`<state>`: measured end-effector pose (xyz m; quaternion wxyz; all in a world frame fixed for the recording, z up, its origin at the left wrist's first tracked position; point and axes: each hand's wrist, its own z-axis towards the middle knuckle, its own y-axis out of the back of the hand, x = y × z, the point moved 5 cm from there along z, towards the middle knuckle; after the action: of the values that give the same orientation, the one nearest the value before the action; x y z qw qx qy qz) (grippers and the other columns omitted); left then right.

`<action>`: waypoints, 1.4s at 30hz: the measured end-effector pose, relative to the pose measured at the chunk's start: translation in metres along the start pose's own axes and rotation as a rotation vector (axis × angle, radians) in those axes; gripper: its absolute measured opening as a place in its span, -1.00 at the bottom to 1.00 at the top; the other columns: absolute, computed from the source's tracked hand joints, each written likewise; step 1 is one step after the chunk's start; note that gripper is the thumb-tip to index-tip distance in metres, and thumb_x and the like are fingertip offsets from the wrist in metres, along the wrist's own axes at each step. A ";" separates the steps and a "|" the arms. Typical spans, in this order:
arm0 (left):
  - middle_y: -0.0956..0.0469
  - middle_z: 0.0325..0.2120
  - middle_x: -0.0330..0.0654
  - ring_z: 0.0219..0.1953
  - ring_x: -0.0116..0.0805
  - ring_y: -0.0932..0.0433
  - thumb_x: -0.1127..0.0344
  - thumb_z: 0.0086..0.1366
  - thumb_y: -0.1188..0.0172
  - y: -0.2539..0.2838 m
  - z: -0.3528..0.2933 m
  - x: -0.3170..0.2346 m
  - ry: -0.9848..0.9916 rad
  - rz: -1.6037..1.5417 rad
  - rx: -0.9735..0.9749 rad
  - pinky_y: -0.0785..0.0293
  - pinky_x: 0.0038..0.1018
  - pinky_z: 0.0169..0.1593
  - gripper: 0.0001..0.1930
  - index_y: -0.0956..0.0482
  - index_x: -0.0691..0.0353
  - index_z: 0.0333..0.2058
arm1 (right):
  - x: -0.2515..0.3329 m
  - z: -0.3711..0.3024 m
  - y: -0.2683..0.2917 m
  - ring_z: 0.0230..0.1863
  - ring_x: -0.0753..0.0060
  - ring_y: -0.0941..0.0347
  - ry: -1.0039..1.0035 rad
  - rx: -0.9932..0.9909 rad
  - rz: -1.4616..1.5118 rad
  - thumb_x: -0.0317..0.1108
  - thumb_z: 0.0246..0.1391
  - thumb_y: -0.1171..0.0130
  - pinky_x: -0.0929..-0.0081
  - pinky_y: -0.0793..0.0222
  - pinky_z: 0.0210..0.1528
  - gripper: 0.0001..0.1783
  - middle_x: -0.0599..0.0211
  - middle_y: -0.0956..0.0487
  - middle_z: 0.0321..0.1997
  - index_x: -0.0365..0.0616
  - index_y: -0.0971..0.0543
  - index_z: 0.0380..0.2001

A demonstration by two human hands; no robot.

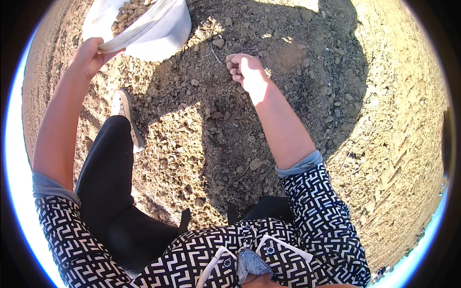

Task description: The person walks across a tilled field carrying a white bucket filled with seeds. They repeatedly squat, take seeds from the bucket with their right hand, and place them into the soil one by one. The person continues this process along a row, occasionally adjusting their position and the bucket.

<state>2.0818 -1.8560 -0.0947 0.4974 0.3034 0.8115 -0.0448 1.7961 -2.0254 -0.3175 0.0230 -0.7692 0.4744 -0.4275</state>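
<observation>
The left hand (90,56) is pinching a white bucket (169,36); tugging could spill its peanut-like pods (127,17). The right hand (246,70) is hanging curled; on what, I can't tell.

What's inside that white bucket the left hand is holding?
Small tan-brown lumps, perhaps peanuts, lie inside the white bucket that the left hand grips. Whatever lies beneath the top ones is covered.
</observation>
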 end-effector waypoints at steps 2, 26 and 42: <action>-0.12 0.02 0.40 0.01 0.20 -0.44 0.53 0.31 0.29 -0.010 -0.005 -0.002 -0.006 0.006 -0.022 -0.67 -0.30 -0.04 -0.59 0.12 0.70 0.05 | -0.001 0.005 0.028 -0.48 0.51 -0.47 0.083 -0.193 -0.332 -0.45 -0.07 -0.03 0.52 -0.34 -0.47 -0.87 0.31 -0.52 -0.59 -0.21 -0.57 -0.55; -0.14 0.23 0.09 0.15 0.17 -0.32 0.59 -0.06 0.24 -0.009 0.035 -0.039 0.137 0.018 -0.256 -0.36 0.00 0.19 -0.16 0.12 0.26 0.32 | 0.114 0.045 0.209 -0.14 0.23 -0.52 0.303 -0.640 -1.754 -0.40 -0.10 -0.18 0.34 -0.46 -0.15 -0.70 0.42 -0.55 -0.13 0.09 -0.60 -0.21; -0.19 0.18 0.16 0.11 0.17 -0.35 0.68 0.06 0.35 -0.010 0.069 -0.046 0.131 0.154 -0.331 -0.47 -0.06 0.11 -0.32 0.01 0.37 0.25 | 0.117 -0.131 0.290 -0.65 0.62 -0.29 -0.026 -0.752 0.444 -0.38 0.04 -0.03 0.71 -0.02 -0.73 -0.90 0.41 -0.41 -0.60 -0.17 -0.49 -0.41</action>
<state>2.1455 -1.9106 -0.0932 0.4886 0.2812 0.8127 0.1473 1.5233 -2.2234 -0.2884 -0.1616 -0.6088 0.7505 -0.2001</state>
